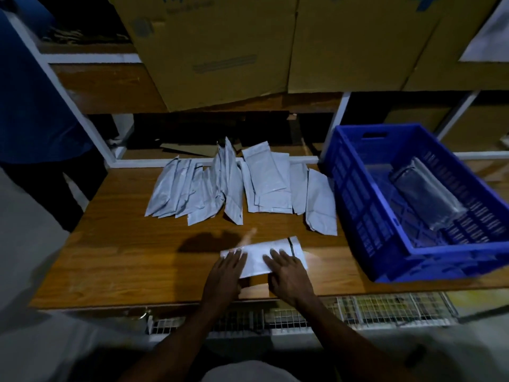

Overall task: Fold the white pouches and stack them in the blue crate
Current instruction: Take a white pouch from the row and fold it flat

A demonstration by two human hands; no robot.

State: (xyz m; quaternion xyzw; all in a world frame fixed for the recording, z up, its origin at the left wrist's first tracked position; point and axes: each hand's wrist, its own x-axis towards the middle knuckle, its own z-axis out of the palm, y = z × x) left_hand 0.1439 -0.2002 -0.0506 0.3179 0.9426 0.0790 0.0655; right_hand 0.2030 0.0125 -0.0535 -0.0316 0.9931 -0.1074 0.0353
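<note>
Wooden table (115,257), blue crate (355,188) at right holding stacked pouches. White pouch (271,256) at near edge under flat left hand (224,274) and right hand (289,274). Press crease evenly, align edges.

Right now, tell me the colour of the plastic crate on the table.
Blue: the slotted plastic crate shows best in the head view.

Little can be read. The left box (209,48) on the shelf above the bench carries blue lettering at its top edge, cut off by the frame; it seems to begin "Fl", no more is sure. A faint printed block lower on that box is too blurred to read. The pouches (239,183) and crate (355,194) show no legible marks.
</note>
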